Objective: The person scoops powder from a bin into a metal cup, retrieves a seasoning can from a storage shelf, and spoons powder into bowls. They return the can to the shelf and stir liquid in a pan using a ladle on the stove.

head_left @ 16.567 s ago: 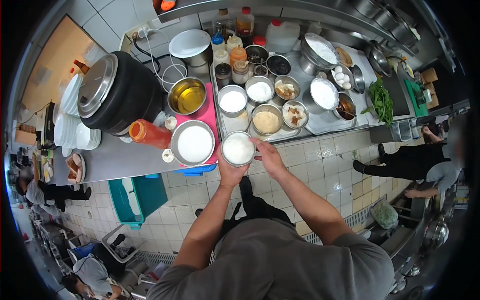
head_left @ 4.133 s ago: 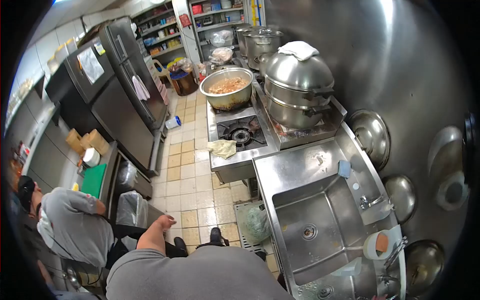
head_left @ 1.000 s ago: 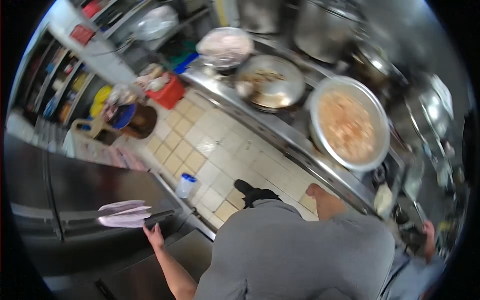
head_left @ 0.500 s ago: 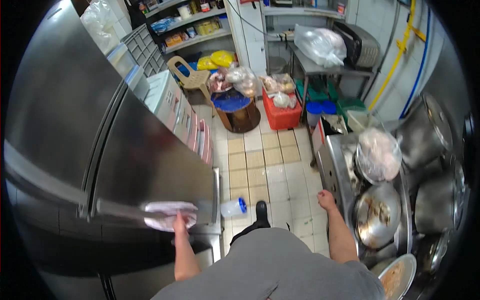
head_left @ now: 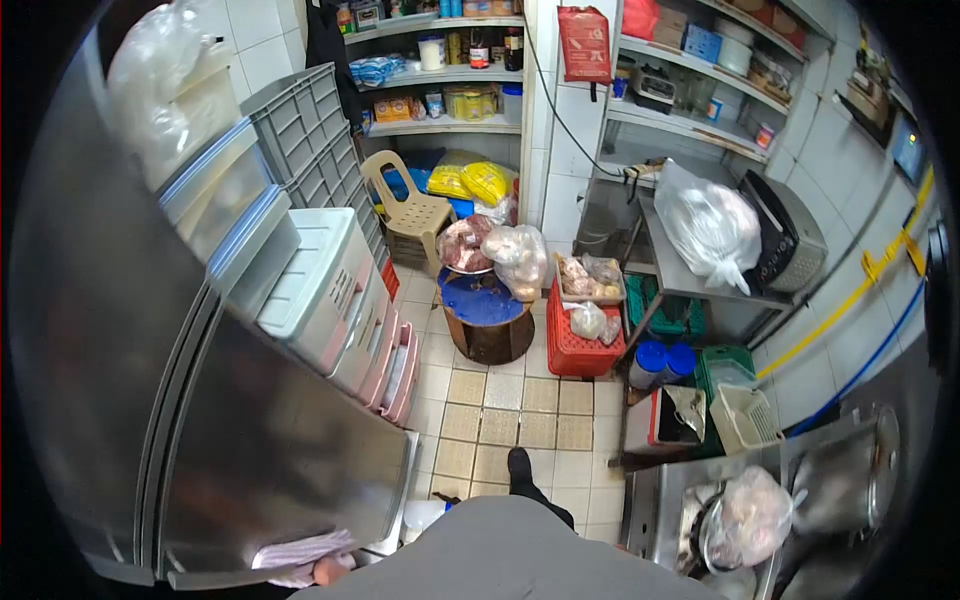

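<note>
At the bottom left, a small part of my left hand shows against the striped cloth that hangs on the handle of the steel refrigerator. Its fingers are hidden by the cloth and my shirt. Of my right hand, only a sliver at most shows at the edge of my grey shirt, beside the stove. The container with the blue lid lies on the floor by the refrigerator's base, partly covered by my shirt.
Ahead stand a beige chair, a round block bearing bagged meat, and a red crate. On the right are a metal table with a plastic bag and a microwave, and the stove with another bag.
The view has swung from the stove and big pots toward the shelves at the back. My left hand stays by the cloth, now lower in view. My right hand has dropped almost wholly out of sight.
</note>
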`<state>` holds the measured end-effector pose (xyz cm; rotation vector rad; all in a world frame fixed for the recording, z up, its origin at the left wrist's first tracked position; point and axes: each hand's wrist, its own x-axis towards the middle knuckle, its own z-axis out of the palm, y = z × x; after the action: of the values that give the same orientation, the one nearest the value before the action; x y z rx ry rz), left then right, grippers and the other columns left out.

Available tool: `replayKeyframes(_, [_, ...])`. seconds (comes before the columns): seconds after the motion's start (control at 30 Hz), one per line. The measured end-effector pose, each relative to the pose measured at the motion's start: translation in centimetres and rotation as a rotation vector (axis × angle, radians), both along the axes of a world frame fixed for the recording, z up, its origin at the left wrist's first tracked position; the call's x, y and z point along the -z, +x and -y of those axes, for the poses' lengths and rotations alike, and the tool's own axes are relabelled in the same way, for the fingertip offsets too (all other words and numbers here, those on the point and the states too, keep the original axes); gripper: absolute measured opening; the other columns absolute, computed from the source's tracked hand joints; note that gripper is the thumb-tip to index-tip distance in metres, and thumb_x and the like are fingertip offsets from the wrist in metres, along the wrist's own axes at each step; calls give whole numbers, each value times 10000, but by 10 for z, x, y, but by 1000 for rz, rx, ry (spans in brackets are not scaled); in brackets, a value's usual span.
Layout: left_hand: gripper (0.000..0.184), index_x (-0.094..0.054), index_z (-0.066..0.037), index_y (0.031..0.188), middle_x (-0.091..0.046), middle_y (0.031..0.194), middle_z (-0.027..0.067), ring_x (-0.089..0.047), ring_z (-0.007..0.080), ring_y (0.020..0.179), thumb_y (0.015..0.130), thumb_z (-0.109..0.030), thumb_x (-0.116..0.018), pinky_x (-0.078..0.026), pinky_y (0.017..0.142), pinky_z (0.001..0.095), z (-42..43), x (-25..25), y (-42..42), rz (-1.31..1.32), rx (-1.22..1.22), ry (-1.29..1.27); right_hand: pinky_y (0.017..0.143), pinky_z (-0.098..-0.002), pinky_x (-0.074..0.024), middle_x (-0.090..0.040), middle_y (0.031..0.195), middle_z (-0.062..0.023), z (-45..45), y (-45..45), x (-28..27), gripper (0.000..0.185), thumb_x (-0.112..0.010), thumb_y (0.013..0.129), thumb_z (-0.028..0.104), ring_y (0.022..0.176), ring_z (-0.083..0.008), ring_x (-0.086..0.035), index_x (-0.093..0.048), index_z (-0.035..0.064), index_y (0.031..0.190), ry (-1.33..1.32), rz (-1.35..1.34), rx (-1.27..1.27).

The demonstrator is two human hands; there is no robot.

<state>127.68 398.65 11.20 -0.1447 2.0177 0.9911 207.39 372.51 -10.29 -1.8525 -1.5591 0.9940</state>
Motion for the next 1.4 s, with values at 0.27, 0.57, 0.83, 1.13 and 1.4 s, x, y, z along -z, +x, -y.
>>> replayKeyframes(0.27, [185,-700,-122,1082,-620,899,73,-582,244,728,981,-235,-594,-490,678,424,-117,-37,114,217,941,-183,622,-426,-566,-704,766,-162,-335,154,-39,81,-711,820,95,702,-279,-711,-737,29,780,-889,129,456])
replayKeyframes(0.57, [368,-700,-123,1214,-703,920,122,-661,284,810,969,-378,-599,-549,742,441,-442,57,240,-83,1271,-164,889,-499,-554,-734,1044,-268,-746,125,-192,415,-616,923,403,1015,-415,-715,-765,15,897,-125,44,511])
replayKeyframes(0.83, [535,-667,-48,1335,-733,1194,221,-685,291,1168,936,-403,-667,-519,1009,382,-708,67,293,-279,1664,222,984,-459,-534,-716,1175,-245,-808,24,-171,509,-704,898,437,1109,-370,-695,-713,5,1170,-162,222,280])
replayKeyframes(1.13, [387,-767,-41,1079,-763,946,127,-706,241,848,955,-378,-622,-556,797,404,-858,78,362,-203,1764,189,1058,-480,-483,-644,1271,-345,-918,72,-274,574,-711,910,286,1250,-468,-604,-562,-66,1339,55,232,689])
replayKeyframes(1.4, [451,-701,-24,1267,-741,1197,177,-696,252,1118,959,-351,-673,-529,992,358,-961,15,391,-213,1649,204,1077,-483,-460,-619,1289,-255,-1206,146,-586,481,-705,915,216,1229,-432,-578,-587,-13,1321,983,472,607])
